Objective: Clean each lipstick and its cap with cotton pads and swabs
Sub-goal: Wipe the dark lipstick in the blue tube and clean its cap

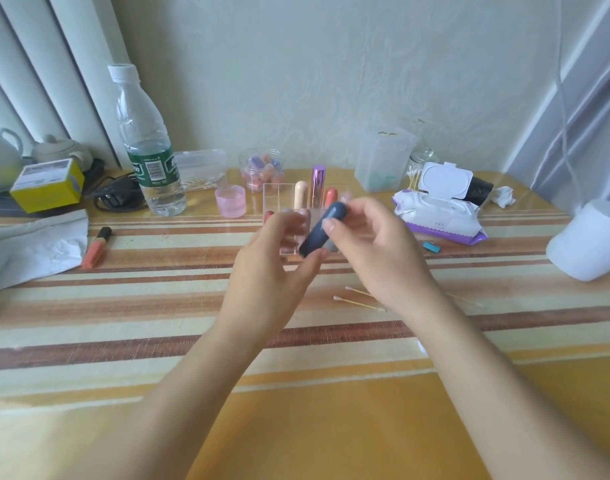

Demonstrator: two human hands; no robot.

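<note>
So, head view, the only one going: both hands are up over the table (151,306) with the blue lipstick (317,233) slanted between them, just in front of the organiser (279,192). The left hand (268,265) pinches the lower end, thumb underneath and the other fingers bent round the far side. They're blurry, so I can't say exactly how they sit. The right hand (372,251) has its thumb pressed on the middle of the tube and its fingers curled behind the top end. I can't spot a seam, so no idea where the cap splits off.

What I'd worry about: that tube looks smooth, matte and rounded like a capsule, with nothing to get a grip on. If the cap lets go all at once, my guess is one half flies off or the colour ends up smeared on a finger. The hands are also right by the organiser, which is clear hard plastic. The cream lipstick (300,194), the shiny purple lipstick (318,183) and the coral lipstick (330,196) stand upright in it, and one jerk could topple them like skittles.

The swabs (359,303) lie loose beside the right wrist. They're thin round sticks, so a brush of the forearm could roll them away, and the table top is glossy over a striped weave, so it's slippery too. The wipes pack (438,220) is soft crinkly plastic with its flap open, near the right hand.
</note>
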